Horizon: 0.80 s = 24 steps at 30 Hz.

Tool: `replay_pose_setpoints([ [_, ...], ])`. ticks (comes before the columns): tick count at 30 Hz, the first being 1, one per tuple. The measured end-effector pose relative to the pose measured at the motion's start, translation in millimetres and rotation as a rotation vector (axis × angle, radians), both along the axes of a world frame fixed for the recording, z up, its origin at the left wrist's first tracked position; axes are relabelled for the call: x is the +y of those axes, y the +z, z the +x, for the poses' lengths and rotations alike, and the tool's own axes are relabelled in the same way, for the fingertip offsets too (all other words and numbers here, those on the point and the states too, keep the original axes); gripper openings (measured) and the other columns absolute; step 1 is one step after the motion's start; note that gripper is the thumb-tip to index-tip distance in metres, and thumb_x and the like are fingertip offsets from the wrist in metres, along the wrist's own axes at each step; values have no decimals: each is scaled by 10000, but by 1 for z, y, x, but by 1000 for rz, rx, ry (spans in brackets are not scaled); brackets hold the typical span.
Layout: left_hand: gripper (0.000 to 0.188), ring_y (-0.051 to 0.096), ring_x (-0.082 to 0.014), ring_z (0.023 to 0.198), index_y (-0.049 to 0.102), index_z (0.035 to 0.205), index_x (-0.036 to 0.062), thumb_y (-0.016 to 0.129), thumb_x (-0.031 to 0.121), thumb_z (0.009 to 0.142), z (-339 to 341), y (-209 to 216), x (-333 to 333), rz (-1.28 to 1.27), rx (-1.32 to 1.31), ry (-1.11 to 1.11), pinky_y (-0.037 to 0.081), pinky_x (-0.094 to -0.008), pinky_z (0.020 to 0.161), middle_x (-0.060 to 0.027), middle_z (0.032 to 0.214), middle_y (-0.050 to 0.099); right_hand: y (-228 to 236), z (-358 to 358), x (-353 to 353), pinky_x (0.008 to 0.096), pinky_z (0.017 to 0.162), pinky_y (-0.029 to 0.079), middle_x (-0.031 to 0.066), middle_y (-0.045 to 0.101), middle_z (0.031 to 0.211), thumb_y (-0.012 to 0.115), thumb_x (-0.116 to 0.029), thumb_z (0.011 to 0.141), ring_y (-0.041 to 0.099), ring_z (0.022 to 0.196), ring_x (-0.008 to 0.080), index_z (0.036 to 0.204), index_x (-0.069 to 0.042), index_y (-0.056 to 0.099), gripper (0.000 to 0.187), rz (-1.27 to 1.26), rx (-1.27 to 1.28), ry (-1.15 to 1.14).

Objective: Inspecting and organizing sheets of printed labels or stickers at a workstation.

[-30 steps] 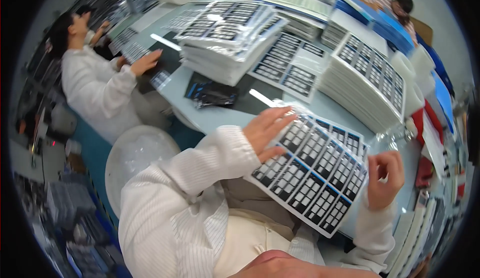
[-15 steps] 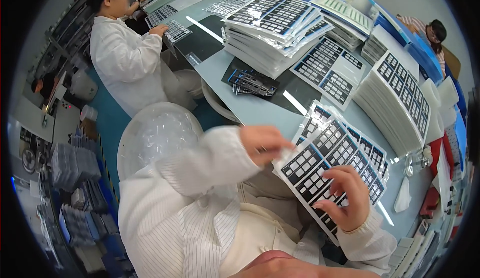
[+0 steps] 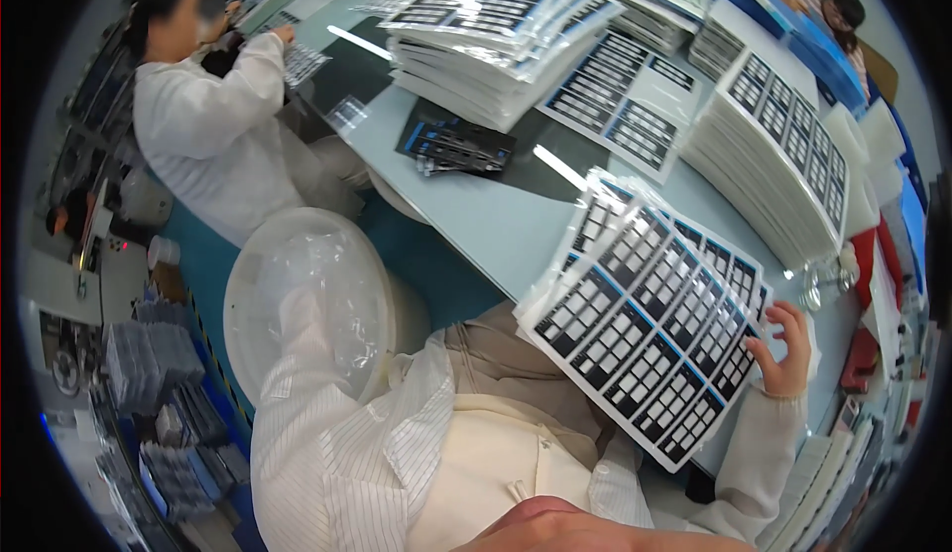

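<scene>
My left arm reaches down to the left into a round whitish bin (image 3: pixel 387 304) that holds clear crumpled plastic film (image 3: pixel 342 264). The left hand (image 3: pixel 305 312) is inside the bin, pale and blurred, so its fingers cannot be made out. My right hand (image 3: pixel 785 351) is at the right edge of a printed sticker sheet (image 3: pixel 645 339), thumb and curved fingers apart. This sheet has black blocks with white rectangles and blue lines, and it lies tilted over the table edge above my lap. More such sheets (image 3: pixel 605 210) are fanned out beneath it.
A tall stack of glossy sheets (image 3: pixel 466 76) stands on the table (image 3: pixel 446 200), beside small dark printed pieces (image 3: pixel 461 147). Another thick stack (image 3: pixel 764 170) stands at the right, near a clear glass bottle (image 3: pixel 823 284). A co-worker in white (image 3: pixel 203 125) sits at the far left.
My left hand has gone from the sheet's left edge down into the bin. The right hand has moved from over the sheet to its right edge. My view has shifted.
</scene>
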<state>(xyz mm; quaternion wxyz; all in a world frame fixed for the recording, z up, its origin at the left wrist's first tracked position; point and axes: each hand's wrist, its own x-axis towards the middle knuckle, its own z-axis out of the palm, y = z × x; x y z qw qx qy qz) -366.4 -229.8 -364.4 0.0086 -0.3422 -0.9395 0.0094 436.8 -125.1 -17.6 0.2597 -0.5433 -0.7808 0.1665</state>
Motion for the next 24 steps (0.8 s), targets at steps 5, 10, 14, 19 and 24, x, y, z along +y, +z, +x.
replay_pose_setpoints([
  [5, 335, 523, -201, 899, 606, 1031, 90, 718, 125, 718, 87, 41, 70, 246, 180, -228, 459, -333, 758, -149, 863, 544, -7, -1, 1, 350, 872, 400, 156, 487, 1188, 750, -231, 618, 494, 1081, 294, 1062, -32, 552, 525, 51, -92, 97],
  [10, 292, 527, -206, 896, 626, 1009, 93, 708, 129, 730, 5, 111, -32, 559, 294, -437, 457, -338, 767, -145, 870, 550, -5, 5, -1, 348, 887, 397, 152, 473, 1194, 811, -272, 555, 460, 1119, 291, 1087, -46, 556, 632, 21, -65, 104],
  [14, 260, 531, -209, 893, 642, 991, 95, 700, 132, 741, -75, 165, -40, 824, 447, -469, 456, -342, 773, -142, 876, 554, -8, 20, -6, 287, 756, 438, 95, 505, 1106, 823, -258, 545, 506, 985, 208, 1069, -49, 573, 617, -38, -12, -51],
  [19, 35, 562, -211, 817, 643, 818, 92, 638, 106, 786, 219, 299, 93, 1008, 164, -1065, 476, -307, 696, -74, 864, 561, -17, 45, -18, 200, 634, 417, 17, 581, 818, 756, -167, 675, 523, 698, 79, 964, -17, 593, 364, -442, 232, -261],
  [24, 230, 545, -139, 842, 646, 903, 42, 492, 214, 905, 386, 331, 126, 637, -778, -1031, 416, -244, 757, -55, 895, 555, -13, 24, -24, 173, 543, 369, -12, 588, 693, 674, -119, 764, 505, 602, 46, 809, -26, 602, 126, -702, 528, -351],
])
